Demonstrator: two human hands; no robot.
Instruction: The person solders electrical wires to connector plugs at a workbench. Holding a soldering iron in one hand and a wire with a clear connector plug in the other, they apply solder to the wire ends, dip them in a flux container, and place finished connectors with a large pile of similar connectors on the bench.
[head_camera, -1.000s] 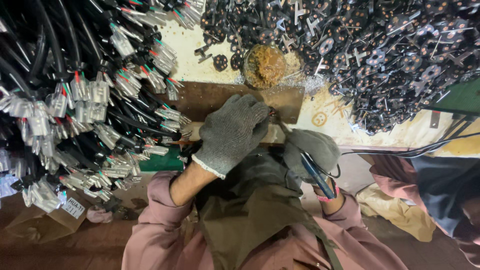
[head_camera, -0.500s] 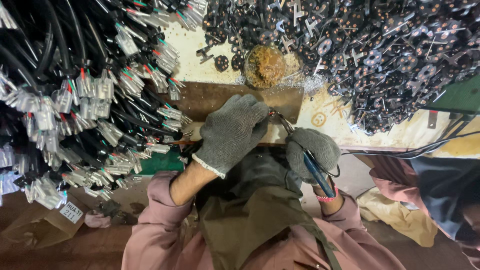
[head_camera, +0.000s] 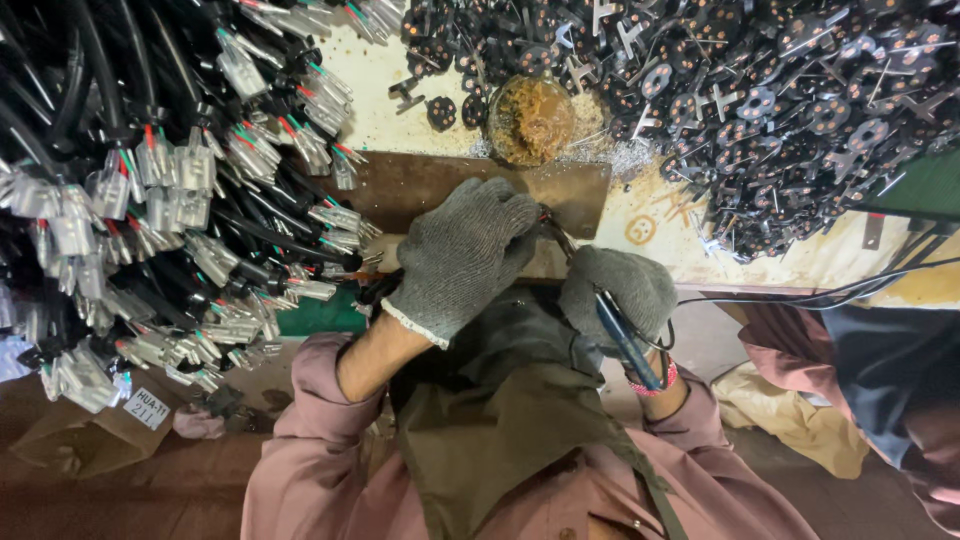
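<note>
My left hand (head_camera: 462, 255), in a grey knit glove, is closed over the end of a black cable (head_camera: 376, 290) that runs out under the wrist; the cable's tip is hidden by the fingers. My right hand (head_camera: 618, 288), also gloved, grips a blue-handled soldering tool (head_camera: 622, 340) whose thin metal tip (head_camera: 556, 235) points up to the left hand's fingertips. Both hands meet over the near edge of a brown board (head_camera: 400, 185). A round pot of brownish paste (head_camera: 530, 118) sits just beyond the board.
A thick heap of black cables with grey connectors and coloured wires (head_camera: 150, 200) fills the left. A pile of small black round parts with copper pins (head_camera: 780, 100) covers the upper right. A black cord (head_camera: 830, 290) trails right. Another person's sleeve (head_camera: 880, 370) is at right.
Both hands stay together at the board's edge, with only small shifts of the fingers and tool tip.
</note>
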